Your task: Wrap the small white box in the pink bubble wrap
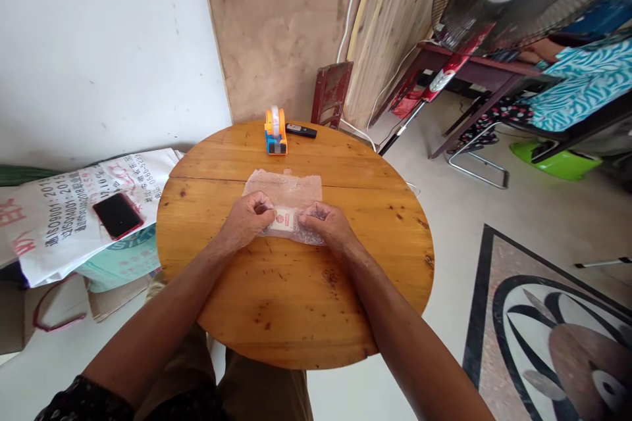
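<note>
A sheet of bubble wrap (291,187) lies on the round wooden table (276,289). On its near part rests a small whitish packet (283,219) with red print, partly under the clear film. My left hand (249,218) pinches the wrap at the packet's left end, thumb against curled fingers. At the right end, my right hand (328,225) grips the crumpled near edge of the wrap, its fingers closed. Both hands rest low over the table. The fingertips hide the packet's ends.
Toward the table's far edge stand an orange and blue tape dispenser (275,131) and a black handheld device (301,131). A phone (118,216) lies on white sacks (143,174) at left. A standing fan (444,75) and a seated person (585,82) are at right.
</note>
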{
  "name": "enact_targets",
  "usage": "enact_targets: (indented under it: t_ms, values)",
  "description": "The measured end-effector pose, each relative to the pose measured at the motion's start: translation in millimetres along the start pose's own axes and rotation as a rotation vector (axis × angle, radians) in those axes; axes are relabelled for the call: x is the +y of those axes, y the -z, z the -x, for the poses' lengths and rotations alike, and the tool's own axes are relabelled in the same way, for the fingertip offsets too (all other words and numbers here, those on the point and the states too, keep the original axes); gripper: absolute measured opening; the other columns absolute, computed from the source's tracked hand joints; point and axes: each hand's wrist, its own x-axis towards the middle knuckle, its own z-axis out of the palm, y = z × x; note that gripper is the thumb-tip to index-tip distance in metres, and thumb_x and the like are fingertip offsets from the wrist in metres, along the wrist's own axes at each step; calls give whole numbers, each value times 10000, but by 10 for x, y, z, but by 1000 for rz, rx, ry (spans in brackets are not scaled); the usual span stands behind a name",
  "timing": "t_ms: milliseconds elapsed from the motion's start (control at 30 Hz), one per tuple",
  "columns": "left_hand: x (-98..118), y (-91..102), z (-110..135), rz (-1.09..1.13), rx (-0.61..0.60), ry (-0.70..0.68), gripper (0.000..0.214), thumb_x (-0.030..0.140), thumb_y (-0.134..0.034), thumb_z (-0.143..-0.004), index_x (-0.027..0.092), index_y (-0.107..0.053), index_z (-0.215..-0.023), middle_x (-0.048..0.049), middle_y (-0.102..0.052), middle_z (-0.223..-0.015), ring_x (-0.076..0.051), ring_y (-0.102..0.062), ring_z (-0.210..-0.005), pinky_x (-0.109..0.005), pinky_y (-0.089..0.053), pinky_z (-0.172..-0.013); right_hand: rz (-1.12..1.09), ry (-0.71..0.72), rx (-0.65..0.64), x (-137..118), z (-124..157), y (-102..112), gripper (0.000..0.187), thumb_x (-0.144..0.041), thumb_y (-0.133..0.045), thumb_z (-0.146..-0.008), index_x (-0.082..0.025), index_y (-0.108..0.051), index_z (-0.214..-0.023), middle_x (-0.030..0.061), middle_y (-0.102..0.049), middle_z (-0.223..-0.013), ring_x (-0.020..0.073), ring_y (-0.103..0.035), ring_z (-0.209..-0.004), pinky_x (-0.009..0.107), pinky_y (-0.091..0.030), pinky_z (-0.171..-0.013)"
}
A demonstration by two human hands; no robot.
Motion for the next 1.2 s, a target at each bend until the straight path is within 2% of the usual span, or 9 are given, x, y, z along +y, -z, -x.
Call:
enact_targets:
  t_ms: [100,200,333,500,633,767,900,1067,1200]
  values:
    - [10,11,12,-2,0,2,177,316,-632,-605,179,-538,-668,61,-498,-563,-70,-412,-484,-180,-310,-439,-13,31,-9,-8,13,-13,297,-416,-736,-624,-197,-537,-645,-8,-612,-705,121,-514,-613,247,-393,-584]
    - [8,17,16,12,-5,12,174,312,-630,-606,182,-535,-669,58,-510,-569,-73,-424,-485,-183,-321,-445,-4,62,9,-42,30,-18,301,-428,-737,-646,-195,-547,-638,-20,-595,-666,113,-497,-602,239,-382,-582]
    - [-22,9,7,37,-8,-15,193,324,-638,-616,181,-517,-660,24,-587,-660,-80,-479,-530,-189,-359,-479,-19,26,6,-78,40,-10,328,-458,-754,-638,-201,-551,-646,-38,-573,-607,102,-472,-544,234,-373,-541]
    - [-45,0,2,26,-15,-13,183,314,-637,-617,183,-522,-672,64,-498,-555,-64,-418,-462,-176,-297,-435,-121,-73,-1,-47,23,-51,330,-472,-753,-612,-195,-593,-693,-21,-606,-618,117,-519,-529,251,-433,-522]
    - [-19,4,-2,34,-6,-6,175,306,-633,-607,180,-525,-660,60,-502,-559,-62,-417,-463,-172,-305,-427,-102,-86,25,-15,15,-81,281,-449,-699,-649,-202,-572,-690,-19,-607,-590,117,-506,-501,242,-407,-475]
    - [9,16,-1,19,-22,4,163,294,-630,-616,181,-518,-650,56,-511,-551,-61,-417,-456,-169,-301,-416,17,-38,66,5,5,-31,246,-390,-679,-641,-219,-501,-640,-46,-545,-547,108,-455,-482,237,-367,-470]
    - [3,20,1,7,-32,-4,162,293,-623,-626,188,-503,-650,63,-491,-541,-57,-400,-440,-169,-280,-402,208,42,108,62,-27,24,221,-379,-662,-667,-221,-507,-657,-41,-527,-567,120,-446,-512,247,-363,-495]
    - [-25,11,-7,32,-63,-24,168,297,-628,-624,185,-508,-661,67,-479,-541,-56,-399,-445,-170,-293,-416,387,193,158,133,-59,40,174,-378,-599,-741,-216,-585,-804,7,-615,-701,165,-524,-631,282,-424,-583]
    - [-27,1,-14,52,-97,-23,173,294,-633,-622,185,-509,-675,76,-458,-535,-53,-393,-444,-171,-290,-424,507,251,213,119,-39,58,243,-289,-583,-746,-205,-606,-972,37,-669,-867,154,-546,-642,305,-463,-654]
